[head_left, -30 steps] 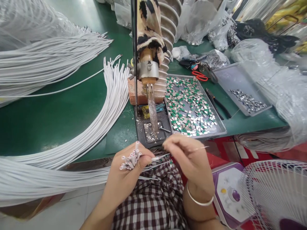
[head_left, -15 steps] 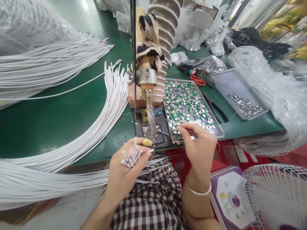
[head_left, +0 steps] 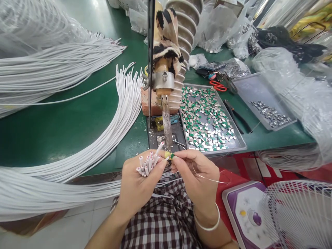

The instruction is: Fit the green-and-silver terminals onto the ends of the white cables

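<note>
A bundle of white cables (head_left: 147, 164) is wrapped in my left hand (head_left: 140, 180), cut ends pointing up. One cable end sits pinched between its thumb and the index finger, which wears a yellow finger cover (head_left: 167, 154). My right hand (head_left: 198, 173) meets it there, pinching a small green circuit board with a metal connector (head_left: 172, 156) against that cable end. Thin solder wire (head_left: 207, 178) also trails from the right hand. Right above the fingertips points the tip of a clamped soldering iron (head_left: 167, 124); whether it touches anything I cannot tell.
A tray (head_left: 242, 145) of small green-and-metal connectors lies right of the iron. Beyond it are pliers (head_left: 237, 116), red-handled scissors (head_left: 218, 86) and a bin of metal parts (head_left: 285, 100). More white cables (head_left: 103, 141) curve along the left. A fan (head_left: 301, 211) stands at lower right.
My right hand has moved left from the connector tray to my left fingertips, bringing a connector board against the cable end. The view has shifted slightly.
</note>
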`<state>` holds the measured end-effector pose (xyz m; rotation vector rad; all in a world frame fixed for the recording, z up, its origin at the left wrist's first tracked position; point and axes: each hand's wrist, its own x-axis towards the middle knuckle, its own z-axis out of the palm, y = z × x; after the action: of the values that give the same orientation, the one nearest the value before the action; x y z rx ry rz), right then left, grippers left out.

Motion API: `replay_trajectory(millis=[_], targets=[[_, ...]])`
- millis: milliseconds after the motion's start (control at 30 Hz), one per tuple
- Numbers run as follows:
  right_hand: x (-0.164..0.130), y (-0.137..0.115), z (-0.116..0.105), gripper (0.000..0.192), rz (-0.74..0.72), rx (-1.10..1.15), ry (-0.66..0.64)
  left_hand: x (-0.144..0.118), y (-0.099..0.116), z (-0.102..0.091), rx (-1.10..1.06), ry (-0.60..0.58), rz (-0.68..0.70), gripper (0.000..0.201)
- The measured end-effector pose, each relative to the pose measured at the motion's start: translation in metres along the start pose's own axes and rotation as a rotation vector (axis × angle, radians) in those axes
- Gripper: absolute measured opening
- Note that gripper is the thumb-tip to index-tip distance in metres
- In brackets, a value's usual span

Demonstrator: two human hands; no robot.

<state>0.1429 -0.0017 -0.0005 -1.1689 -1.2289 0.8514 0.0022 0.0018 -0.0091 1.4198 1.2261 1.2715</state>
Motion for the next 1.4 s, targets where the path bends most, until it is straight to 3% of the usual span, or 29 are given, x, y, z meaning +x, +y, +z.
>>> replay_trajectory(millis=[133,300,500,833,1100,1267,1400], targets=[[-0.005,0.003,-0.002,0.014,-0.103,-0.132,-0.018,0.0,0.003,-0.001,0.016,0.007,-0.009,0.016],[-0.01,0.01,-0.005,0.028,-0.292,-0.234,0.103,0.0,0.004,-0.004,0.016,0.016,-0.048,0.017],[-0.005,0.005,-0.005,0.029,-0.54,-0.456,0.113,0.005,0.006,-0.004,-0.001,0.023,-0.04,0.016],[-0.004,-0.003,-0.004,0.032,-0.626,-0.625,0.107,0.007,0.009,-0.005,-0.044,0.0,-0.014,0.02],[-0.003,-0.008,-0.005,0.021,-0.621,-0.566,0.068,0.003,0.003,-0.007,-0.076,-0.027,0.002,0.02],[-0.006,-0.004,-0.009,0.019,-0.464,-0.366,0.015,0.003,0.003,-0.007,-0.013,-0.033,0.034,0.021],[-0.002,-0.003,-0.009,0.016,-0.27,-0.415,-0.045,0.006,0.005,-0.005,0.059,-0.086,0.071,0.018]])
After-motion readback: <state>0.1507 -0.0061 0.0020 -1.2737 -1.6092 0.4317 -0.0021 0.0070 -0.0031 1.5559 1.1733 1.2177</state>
